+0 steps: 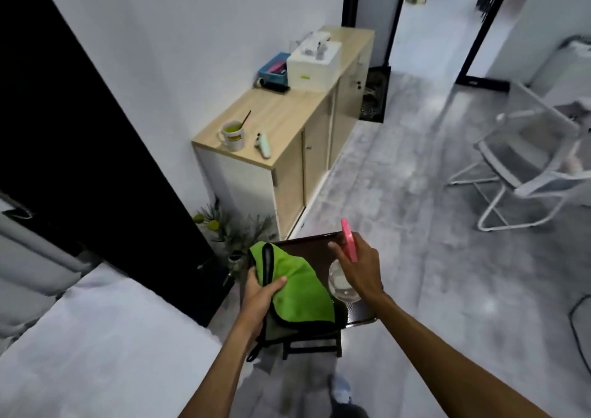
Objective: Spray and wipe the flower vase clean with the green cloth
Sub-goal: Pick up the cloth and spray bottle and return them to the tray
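My left hand (260,293) grips the green cloth (294,286), which has a black border and drapes over the dark stool top (303,243). My right hand (358,264) holds a spray bottle: its pink trigger head (348,238) sticks up above my fingers and its clear body (340,285) hangs below them, over the stool's right side. The flower vase (236,259) stands on the floor just left of the stool, by the black door, with green stems and yellow flowers (224,226) rising from it. Both hands are to the right of the vase and apart from it.
A wooden cabinet (287,149) runs along the wall behind, with a mug (233,134), a small white device (263,144) and boxes (311,63) on top. A white bed (96,337) lies at the left. A white chair (527,162) stands at the right on grey floor.
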`<action>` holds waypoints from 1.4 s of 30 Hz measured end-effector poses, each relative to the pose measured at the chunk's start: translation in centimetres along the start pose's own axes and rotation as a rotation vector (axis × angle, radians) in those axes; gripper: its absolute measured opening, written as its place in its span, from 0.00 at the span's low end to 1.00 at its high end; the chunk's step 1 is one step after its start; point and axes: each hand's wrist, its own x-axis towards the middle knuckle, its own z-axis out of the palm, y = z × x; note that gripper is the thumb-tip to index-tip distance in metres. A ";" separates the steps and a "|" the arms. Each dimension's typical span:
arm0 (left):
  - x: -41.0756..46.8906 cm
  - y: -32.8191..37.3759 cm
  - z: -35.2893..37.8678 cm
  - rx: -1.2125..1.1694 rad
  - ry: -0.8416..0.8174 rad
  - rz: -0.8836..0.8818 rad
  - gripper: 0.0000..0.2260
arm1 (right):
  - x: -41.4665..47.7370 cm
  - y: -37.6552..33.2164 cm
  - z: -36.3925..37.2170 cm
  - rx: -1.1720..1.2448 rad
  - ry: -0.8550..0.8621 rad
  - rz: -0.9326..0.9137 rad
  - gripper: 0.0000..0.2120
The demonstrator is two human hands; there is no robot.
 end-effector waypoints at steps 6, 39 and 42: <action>5.1 -2.3 5.3 0.126 0.035 -0.104 0.20 | 4.7 5.2 -0.8 0.022 -0.047 0.026 0.13; 17.0 -11.2 1.0 0.787 0.462 -0.320 0.24 | 8.5 12.1 4.5 0.032 -0.160 -0.012 0.29; 17.1 -11.1 1.1 0.849 0.428 -0.307 0.24 | 8.3 12.6 4.4 0.017 -0.171 -0.026 0.36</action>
